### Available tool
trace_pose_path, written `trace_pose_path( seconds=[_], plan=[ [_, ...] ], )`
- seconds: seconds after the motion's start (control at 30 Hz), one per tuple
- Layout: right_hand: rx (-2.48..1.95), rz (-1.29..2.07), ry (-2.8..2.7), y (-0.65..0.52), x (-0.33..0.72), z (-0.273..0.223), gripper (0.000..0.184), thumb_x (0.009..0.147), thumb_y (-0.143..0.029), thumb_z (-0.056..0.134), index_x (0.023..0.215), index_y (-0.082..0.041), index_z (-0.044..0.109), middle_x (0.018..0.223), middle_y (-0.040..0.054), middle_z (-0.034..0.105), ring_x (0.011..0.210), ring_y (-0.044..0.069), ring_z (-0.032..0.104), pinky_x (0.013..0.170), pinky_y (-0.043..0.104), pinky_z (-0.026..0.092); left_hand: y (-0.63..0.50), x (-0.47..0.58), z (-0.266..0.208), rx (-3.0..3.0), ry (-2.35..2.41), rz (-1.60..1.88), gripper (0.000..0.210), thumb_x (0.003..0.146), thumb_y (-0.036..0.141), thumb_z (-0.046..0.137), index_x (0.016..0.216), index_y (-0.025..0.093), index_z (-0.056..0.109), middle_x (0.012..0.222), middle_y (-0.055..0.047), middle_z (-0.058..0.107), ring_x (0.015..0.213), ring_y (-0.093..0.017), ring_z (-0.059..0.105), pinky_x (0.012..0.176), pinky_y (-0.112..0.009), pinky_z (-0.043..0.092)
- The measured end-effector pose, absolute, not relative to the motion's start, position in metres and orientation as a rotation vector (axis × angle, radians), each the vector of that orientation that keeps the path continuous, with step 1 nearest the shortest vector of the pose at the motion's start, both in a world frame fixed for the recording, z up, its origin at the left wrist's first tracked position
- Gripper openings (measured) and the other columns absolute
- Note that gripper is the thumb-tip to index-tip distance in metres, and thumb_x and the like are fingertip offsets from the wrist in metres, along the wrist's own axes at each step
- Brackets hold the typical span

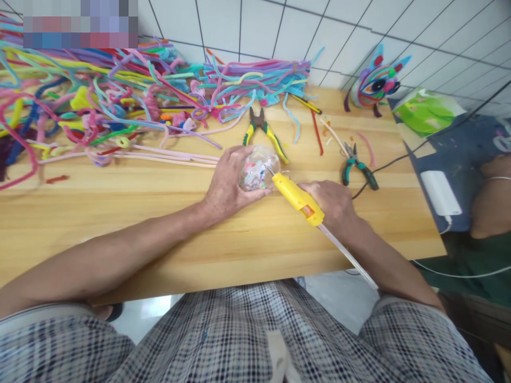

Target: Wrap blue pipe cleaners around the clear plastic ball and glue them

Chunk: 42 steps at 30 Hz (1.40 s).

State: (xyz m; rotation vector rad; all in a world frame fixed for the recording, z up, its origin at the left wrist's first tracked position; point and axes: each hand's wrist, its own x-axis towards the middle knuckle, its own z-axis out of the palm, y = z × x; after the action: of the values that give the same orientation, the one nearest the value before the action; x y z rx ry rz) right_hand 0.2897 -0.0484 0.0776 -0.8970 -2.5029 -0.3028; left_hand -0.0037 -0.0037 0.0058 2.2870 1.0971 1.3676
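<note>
One clear rounded piece (255, 167), flecked with colour, held over the table (259, 239) ahead of the wearer's body. Whole ball or half shell: cannot tell.

One left hand (227, 178), at the piece's nine o'clock: fingers curled round the far side, thumb along the near side, piece gripped between.

One glue gun (299, 197), yellow, entering from four o'clock, nozzle over the piece; contact not certain. One clear glue stick (347, 255) projecting from its rear.

One right hand (331, 199), at four o'clock, closed about the gun. Trigger finger hidden; whether it squeezes, cannot tell.

Step in hand, as judged: placing glue on the piece. Next move appears to call for a steady left hold, a light, even squeeze, and left fingertips clear of the hot nozzle.

Two pliers: yellow-and-green pair (258, 123) at twelve o'clock, near the piece; teal-handled pair (350, 159) at three, jaws parted.

Numerous fuzzy stems: tangled heap (120, 101) at ten o'clock; bundle (259, 80) at twelve; one red stem (317, 132) at two.

One decorated animal figure (373, 88), two o'clock, by the wall. One white device (441, 192), three o'clock, beside another person's arm (493, 197).
</note>
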Motion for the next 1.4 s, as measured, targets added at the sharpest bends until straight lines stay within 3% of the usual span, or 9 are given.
trace_pose_path(
  seconds=[0.13,0.53,0.87,1.4],
  plan=[
    [-0.893,-0.264,-2.510,-0.0485,0.2898,0.0777,0.029,0.114,-0.032,0.052,0.125,-0.015,0.073,0.087,0.0071,0.080,0.074,0.021,0.073,0.069,0.035,0.050,-0.0029,-0.0035,0.0039,2.258,1.091,1.377,0.090,0.089,0.077,0.084,0.159,0.036,0.044,0.151,-0.015,0.065,0.142,-0.040,0.066,0.120,-0.068,0.056],
    [-0.931,-0.276,-2.507,-0.0489,0.2885,0.0779,0.028,0.113,-0.029,0.050,0.123,-0.017,0.073,0.084,0.0062,0.080,0.071,0.021,0.071,0.068,0.034,0.050,-0.0027,-0.0038,0.0025,2.294,1.079,1.390,0.090,0.092,0.077,0.081,0.162,0.036,0.042,0.152,-0.016,0.064,0.140,-0.041,0.066,0.118,-0.070,0.057],
    [-0.906,-0.275,-2.526,-0.0485,0.2890,0.0811,0.025,0.112,-0.026,0.052,0.125,-0.016,0.071,0.089,0.0075,0.082,0.074,0.021,0.074,0.068,0.034,0.052,-0.0035,-0.0052,0.0027,2.215,1.059,1.349,0.090,0.087,0.072,0.090,0.158,0.038,0.045,0.154,-0.016,0.063,0.146,-0.043,0.064,0.123,-0.071,0.053],
    [-0.960,-0.302,-2.544,-0.0495,0.2895,0.0824,0.034,0.117,-0.033,0.045,0.122,-0.016,0.074,0.088,0.0080,0.083,0.072,0.021,0.072,0.068,0.034,0.052,-0.0038,-0.0044,0.0029,2.237,1.067,1.358,0.091,0.087,0.071,0.090,0.159,0.037,0.044,0.154,-0.016,0.062,0.143,-0.042,0.065,0.122,-0.070,0.054]
  ],
)
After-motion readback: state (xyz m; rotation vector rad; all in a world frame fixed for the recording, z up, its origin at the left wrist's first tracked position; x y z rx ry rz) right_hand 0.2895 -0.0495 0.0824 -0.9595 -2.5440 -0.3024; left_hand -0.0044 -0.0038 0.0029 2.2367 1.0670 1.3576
